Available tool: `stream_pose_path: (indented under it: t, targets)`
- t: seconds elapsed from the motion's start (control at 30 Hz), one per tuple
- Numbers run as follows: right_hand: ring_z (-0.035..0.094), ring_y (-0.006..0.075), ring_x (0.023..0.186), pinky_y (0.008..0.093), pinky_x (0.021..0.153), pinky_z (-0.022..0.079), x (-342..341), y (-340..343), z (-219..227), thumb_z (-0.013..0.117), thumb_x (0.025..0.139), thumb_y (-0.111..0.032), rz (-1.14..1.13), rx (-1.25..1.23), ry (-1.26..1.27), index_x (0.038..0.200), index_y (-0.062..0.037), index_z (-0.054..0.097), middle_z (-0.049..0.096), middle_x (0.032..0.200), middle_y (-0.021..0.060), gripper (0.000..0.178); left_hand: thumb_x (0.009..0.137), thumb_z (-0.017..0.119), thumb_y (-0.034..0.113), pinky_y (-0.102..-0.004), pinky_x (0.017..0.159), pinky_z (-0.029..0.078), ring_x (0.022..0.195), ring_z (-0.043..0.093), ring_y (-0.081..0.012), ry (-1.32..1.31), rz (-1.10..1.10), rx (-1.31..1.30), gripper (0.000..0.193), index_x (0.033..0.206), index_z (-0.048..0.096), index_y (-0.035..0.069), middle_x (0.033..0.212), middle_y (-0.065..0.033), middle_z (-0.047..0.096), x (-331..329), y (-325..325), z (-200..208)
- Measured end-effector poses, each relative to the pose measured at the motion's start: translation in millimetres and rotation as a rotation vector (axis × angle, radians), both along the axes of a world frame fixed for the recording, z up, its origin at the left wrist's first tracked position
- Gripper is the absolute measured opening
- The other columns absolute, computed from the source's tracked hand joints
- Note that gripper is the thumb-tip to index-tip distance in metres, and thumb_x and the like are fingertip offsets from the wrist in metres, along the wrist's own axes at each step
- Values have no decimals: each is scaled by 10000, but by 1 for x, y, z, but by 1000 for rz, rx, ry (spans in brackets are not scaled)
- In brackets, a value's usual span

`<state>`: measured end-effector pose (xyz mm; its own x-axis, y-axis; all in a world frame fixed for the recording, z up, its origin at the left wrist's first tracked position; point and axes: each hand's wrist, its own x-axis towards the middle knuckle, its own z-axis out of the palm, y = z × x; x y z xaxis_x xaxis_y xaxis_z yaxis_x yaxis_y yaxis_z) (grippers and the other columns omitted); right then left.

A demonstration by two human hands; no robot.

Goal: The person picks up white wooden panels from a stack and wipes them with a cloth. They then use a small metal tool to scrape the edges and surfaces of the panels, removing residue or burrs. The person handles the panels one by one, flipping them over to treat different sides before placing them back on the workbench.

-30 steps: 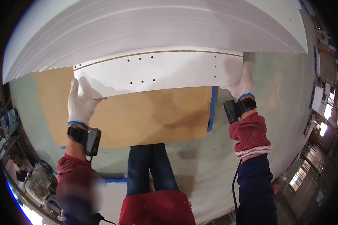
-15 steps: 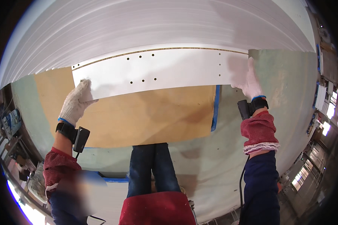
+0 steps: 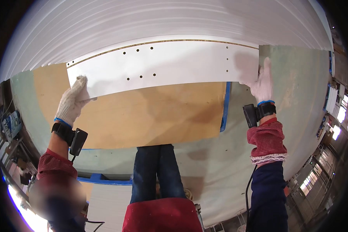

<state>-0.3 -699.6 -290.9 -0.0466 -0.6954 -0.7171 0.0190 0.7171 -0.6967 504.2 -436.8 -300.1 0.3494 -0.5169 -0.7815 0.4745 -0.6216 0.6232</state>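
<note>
Since the earlier frame of a second ago, the white panel (image 3: 189,63) has shifted toward the upper edge of the view and now spans a little more of it; the left hand (image 3: 70,105) has moved outward to the left, and the right hand (image 3: 262,86) to the right.

The panel lies crosswise between the two gloved hands, its long near edge facing the person. The left hand grasps the near left corner, thumb on the upper face and the other fingers partly hidden beneath the edge. The right hand is at the near right corner, its thumb raised just beside the short end and its other fingers mostly hidden by the panel; whether it is clenched on the panel or only supporting it, I cannot tell.

A narrow brown groove (image 3: 162,40) runs along the panel's far side. Dark holes are grouped left of the middle, with three more in a row near the right end and a pair at the far left corner.

Beyond the panel rises a stack of white panels (image 3: 174,19), their edges packed close. Below the panel in view, a brown sheet (image 3: 154,116) lies over the greenish floor (image 3: 294,89), with a blue strip (image 3: 226,112) along its right side.
</note>
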Motion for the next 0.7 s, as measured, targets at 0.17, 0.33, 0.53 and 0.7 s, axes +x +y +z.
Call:
stream_pose_path:
  t: [0.17,0.33,0.53,0.7]
  targets:
    - [561,315,999,532,755,480,3,1,-1,514,878,-630,57,-42,107,1326,-27,459,543,1211,134,752,918,621,292,-444,868,540,1102,567,-183,-2,-28,4,413,1226,544,28,1160,-26,579,-1,3,4]
    - [550,268,925,389,726,490,-3,-13,3,489,887,-629,271,57,284,1341,-73,475,552,1127,145,718,880,675,301,-337,779,502,1003,554,-121,-6,-213,53,434,1174,570,-1,1068,-21,592,13,-4,3]
    - [501,197,659,339,590,433,-4,-27,-11,483,903,-590,581,-58,613,1393,-119,431,577,931,129,682,811,733,405,-242,609,414,692,486,-49,-93,-164,29,460,986,627,-7,823,29,572,7,-9,9]
    - [515,204,717,355,647,449,-67,-33,-44,469,940,-398,1157,-519,1095,1433,-174,384,592,931,121,549,794,729,459,-258,588,424,631,501,-86,-306,-465,210,506,884,630,-29,708,27,534,6,-21,9]
